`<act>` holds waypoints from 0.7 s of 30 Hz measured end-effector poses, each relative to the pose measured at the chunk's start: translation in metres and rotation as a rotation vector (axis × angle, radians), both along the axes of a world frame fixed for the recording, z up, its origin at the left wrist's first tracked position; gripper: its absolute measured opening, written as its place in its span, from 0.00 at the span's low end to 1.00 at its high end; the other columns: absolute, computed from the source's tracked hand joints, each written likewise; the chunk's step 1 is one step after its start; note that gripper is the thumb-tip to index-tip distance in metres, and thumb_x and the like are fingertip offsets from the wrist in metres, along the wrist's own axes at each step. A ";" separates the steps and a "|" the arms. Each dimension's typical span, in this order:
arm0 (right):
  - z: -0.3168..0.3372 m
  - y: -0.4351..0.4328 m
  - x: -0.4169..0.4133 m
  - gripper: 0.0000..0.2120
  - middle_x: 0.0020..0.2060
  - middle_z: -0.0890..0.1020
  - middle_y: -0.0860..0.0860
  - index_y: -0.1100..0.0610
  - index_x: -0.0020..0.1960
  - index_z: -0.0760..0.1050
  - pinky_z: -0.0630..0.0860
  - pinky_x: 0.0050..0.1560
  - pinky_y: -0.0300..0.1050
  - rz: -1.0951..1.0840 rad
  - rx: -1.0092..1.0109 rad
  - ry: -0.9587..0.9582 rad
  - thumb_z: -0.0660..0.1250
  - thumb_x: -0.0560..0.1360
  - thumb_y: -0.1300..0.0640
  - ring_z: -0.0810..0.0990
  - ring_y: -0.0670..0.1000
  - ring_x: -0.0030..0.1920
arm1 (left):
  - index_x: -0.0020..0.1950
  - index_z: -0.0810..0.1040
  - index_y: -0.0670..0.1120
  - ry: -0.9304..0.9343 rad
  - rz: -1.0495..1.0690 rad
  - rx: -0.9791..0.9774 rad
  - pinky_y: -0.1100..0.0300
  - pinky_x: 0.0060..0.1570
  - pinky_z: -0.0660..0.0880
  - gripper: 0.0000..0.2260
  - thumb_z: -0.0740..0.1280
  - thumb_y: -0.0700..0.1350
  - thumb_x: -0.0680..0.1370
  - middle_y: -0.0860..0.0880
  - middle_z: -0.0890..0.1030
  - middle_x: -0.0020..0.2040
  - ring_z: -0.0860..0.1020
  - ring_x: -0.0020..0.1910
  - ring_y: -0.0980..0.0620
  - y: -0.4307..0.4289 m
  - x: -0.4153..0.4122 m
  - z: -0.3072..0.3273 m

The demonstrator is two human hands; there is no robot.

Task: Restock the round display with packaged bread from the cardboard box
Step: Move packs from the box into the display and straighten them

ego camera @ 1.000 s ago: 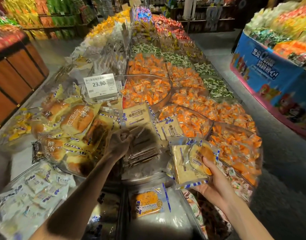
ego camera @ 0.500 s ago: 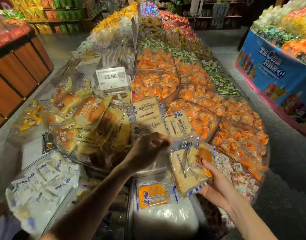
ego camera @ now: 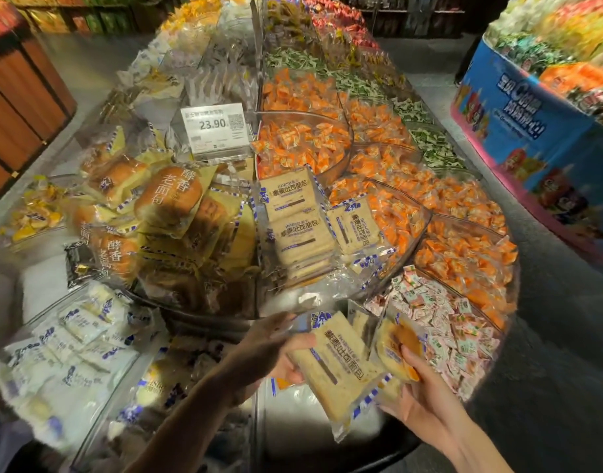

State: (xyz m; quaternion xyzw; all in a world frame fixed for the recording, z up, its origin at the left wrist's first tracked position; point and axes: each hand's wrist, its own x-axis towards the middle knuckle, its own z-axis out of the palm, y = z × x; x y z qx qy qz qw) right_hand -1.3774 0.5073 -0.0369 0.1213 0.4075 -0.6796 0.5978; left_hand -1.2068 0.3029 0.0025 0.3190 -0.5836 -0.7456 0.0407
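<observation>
While orange sweets (ego camera: 300, 141) are filling a clear bin (ego camera: 352, 141), the left hand (ego camera: 273, 349) is pinching a toast packet (ego camera: 337, 370) and the right hand (ego camera: 423, 404) is gripping a bun packet (ego camera: 394, 349).

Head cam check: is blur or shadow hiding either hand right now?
Head view: the left hand on the toast pack is shadowed and motion-smeared; the right hand gripping the bun pack is well lit; the price tag reads sharp; frame edges bend and blur.

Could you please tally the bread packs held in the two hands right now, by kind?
Flat toast pack: 1, gripped by the left hand
Round bun pack: 1, held by the right hand
Total: 2
A pale edge behind them is too unclear to count.
</observation>
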 end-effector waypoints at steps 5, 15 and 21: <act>0.010 0.001 -0.021 0.35 0.59 0.82 0.63 0.59 0.67 0.76 0.81 0.46 0.67 -0.081 0.006 0.045 0.81 0.62 0.58 0.84 0.66 0.53 | 0.57 0.74 0.41 0.094 0.163 0.152 0.62 0.30 0.78 0.15 0.70 0.38 0.71 0.43 0.83 0.42 0.83 0.34 0.50 -0.017 0.004 0.003; 0.018 -0.015 -0.058 0.56 0.63 0.80 0.63 0.58 0.70 0.73 0.83 0.40 0.60 0.043 -0.017 0.073 0.89 0.44 0.58 0.82 0.66 0.57 | 0.53 0.77 0.52 0.025 0.538 -0.569 0.46 0.52 0.81 0.11 0.74 0.49 0.73 0.57 0.84 0.47 0.82 0.51 0.53 -0.026 -0.026 -0.071; 0.015 -0.011 -0.066 0.49 0.63 0.79 0.63 0.58 0.71 0.72 0.83 0.40 0.60 0.106 -0.040 0.059 0.87 0.53 0.58 0.82 0.67 0.58 | 0.58 0.80 0.43 -0.213 0.638 -1.052 0.57 0.44 0.71 0.16 0.76 0.47 0.73 0.44 0.83 0.49 0.78 0.48 0.46 -0.016 -0.041 -0.086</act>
